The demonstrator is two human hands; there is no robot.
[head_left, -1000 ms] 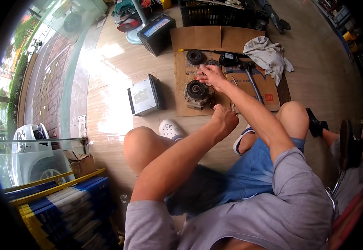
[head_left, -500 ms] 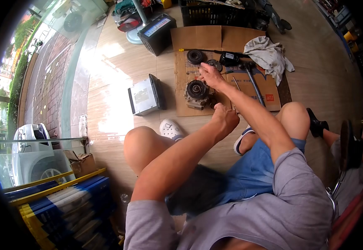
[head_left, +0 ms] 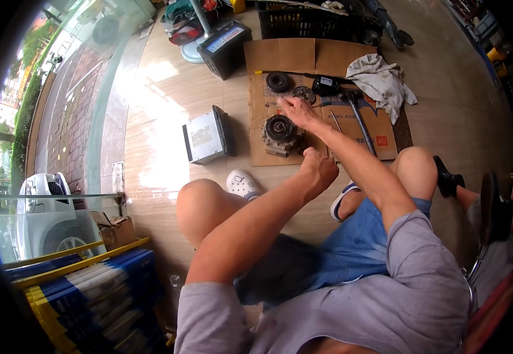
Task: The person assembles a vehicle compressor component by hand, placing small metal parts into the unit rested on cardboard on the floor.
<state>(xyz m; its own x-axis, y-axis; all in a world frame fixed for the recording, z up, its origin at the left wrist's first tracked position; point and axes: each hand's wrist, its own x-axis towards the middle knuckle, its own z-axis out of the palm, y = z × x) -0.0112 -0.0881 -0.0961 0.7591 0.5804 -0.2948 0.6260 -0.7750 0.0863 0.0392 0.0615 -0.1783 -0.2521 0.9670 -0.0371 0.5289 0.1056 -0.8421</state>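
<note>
An air-conditioning compressor (head_left: 278, 146) with a round black pulley (head_left: 280, 127) facing up stands on a flattened cardboard sheet (head_left: 257, 154). My right hand (head_left: 299, 112) hovers just beyond the pulley, its fingers drawn together; anything small between the fingertips is too tiny to make out. My left hand (head_left: 320, 168) is curled closed at the compressor's near right side, and what it grips is hidden. Beyond my right hand lie a black ring-shaped pulley (head_left: 278, 81) and a dark round plate (head_left: 303, 94).
On the cardboard's right are a hammer (head_left: 359, 121), a thin screwdriver (head_left: 335, 121), a black device (head_left: 326, 85) and a white rag (head_left: 380, 79). A boxy metal unit (head_left: 204, 138) and a battery (head_left: 224, 50) stand left. Behind is a black crate (head_left: 303, 22). Another person's leg (head_left: 469, 194) is at right.
My right hand has drawn back a little from the round plate toward the compressor, and its fingers have come closer together. My left hand stays in place.
</note>
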